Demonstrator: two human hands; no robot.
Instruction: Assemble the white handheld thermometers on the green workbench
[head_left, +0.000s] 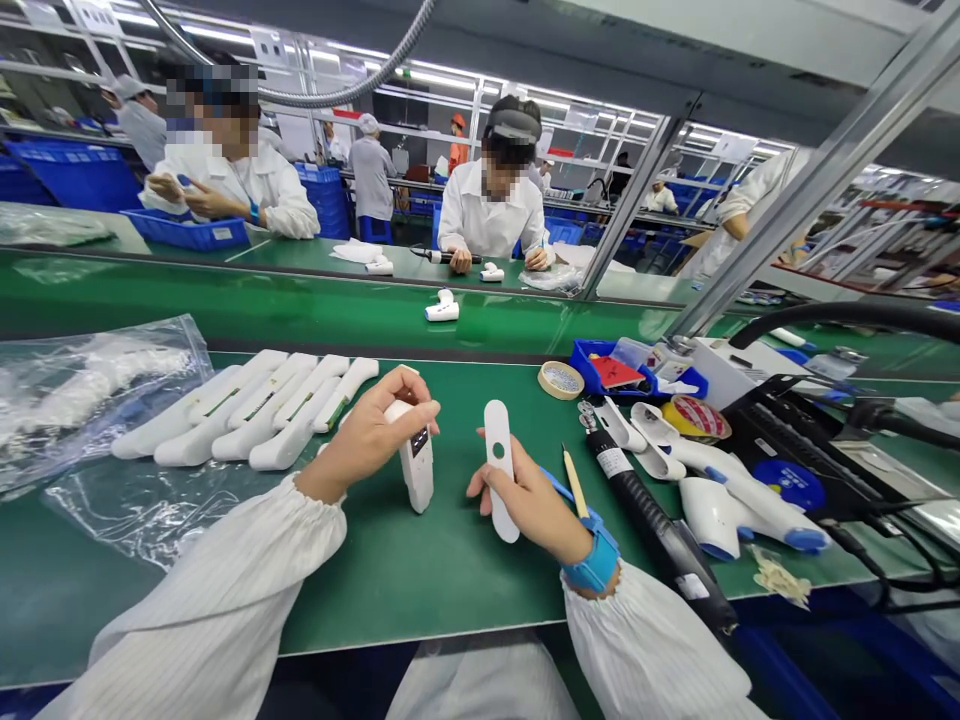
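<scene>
My left hand (376, 428) grips a white plastic housing (417, 470) with a small dark window, held upright with its lower end at the green bench top. In my right hand (531, 492), between thumb and fingers, is a long white oval cover plate (497, 432) with a round hole near its middle. The two parts are apart. Left of my left hand, several white handle-shaped housings (259, 420) lie in a row, with green strips showing along some of them. A blue wrist strap (594, 558) circles my right wrist.
Clear plastic bags (97, 390) lie at left. At right are a tape roll (561, 380), a blue parts tray (611, 368), a black electric screwdriver (637, 510), a wooden-handled tool (575, 482) and white gun-shaped devices (712, 510). Beyond the green conveyor (300, 305), co-workers (491, 205) sit.
</scene>
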